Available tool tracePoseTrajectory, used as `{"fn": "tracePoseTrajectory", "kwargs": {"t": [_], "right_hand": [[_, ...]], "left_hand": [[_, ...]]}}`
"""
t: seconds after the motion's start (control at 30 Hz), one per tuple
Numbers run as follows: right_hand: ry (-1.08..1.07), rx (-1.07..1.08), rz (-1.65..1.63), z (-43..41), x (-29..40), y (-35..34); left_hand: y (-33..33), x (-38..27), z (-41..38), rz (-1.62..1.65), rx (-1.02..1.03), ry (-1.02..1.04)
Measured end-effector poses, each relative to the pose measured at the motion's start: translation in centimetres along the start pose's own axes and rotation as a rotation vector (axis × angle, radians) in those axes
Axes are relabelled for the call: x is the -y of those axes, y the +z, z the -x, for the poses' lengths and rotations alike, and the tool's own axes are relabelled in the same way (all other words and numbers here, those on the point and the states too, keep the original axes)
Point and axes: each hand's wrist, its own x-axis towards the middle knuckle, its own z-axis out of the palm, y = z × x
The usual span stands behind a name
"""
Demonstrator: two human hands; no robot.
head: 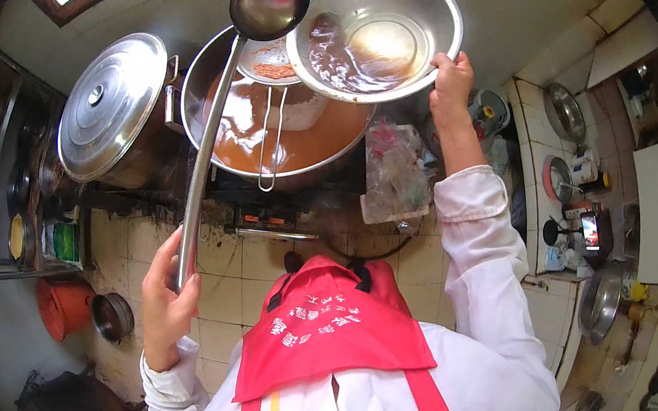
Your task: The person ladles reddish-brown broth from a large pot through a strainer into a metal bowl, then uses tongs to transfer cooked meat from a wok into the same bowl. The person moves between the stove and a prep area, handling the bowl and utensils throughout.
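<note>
My left hand (170, 303) grips the lower end of the long metal handle of a ladle (270, 3), whose bowl is raised above the far left rim of a big stockpot. With my right hand (453, 87) I hold the rim of a stainless steel basin (418, 19), tilted over the pot's far right side, with dark brown liquid in it. Orange-brown broth fills the stockpot (338, 137). A fine-mesh strainer (255, 56) lies across the pot, its wire handle towards me and reddish-brown bits in its mesh. The basin and ladle hide part of the strainer.
Left of the stockpot stands another large pot with a metal lid (116, 106). Plastic bags (398, 165) lie to the right, near a gas cylinder (489, 111). A tiled counter (533, 190) runs along the right. An orange bucket (63, 307) sits on the floor at lower left.
</note>
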Motion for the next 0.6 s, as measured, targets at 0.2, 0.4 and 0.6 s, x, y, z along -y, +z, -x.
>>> {"fn": "tracePoseTrajectory", "kwargs": {"t": [0.2, 0.4, 0.6], "right_hand": [[0.04, 0.117, 0.243, -4.2, -1.4, 4.9], [0.049, 0.234, 0.296, -7.8, -2.1, 8.0], [-0.083, 0.17, 0.219, -4.2, -3.7, 8.5]], "left_hand": [[-1.0, 1.1, -0.2, 0.072, -0.068, -0.096], [-1.9, 2.2, -0.5, 0.104, -0.086, -0.101], [-2.4, 3.2, -0.2, 0.153, -0.123, -0.111]]}}
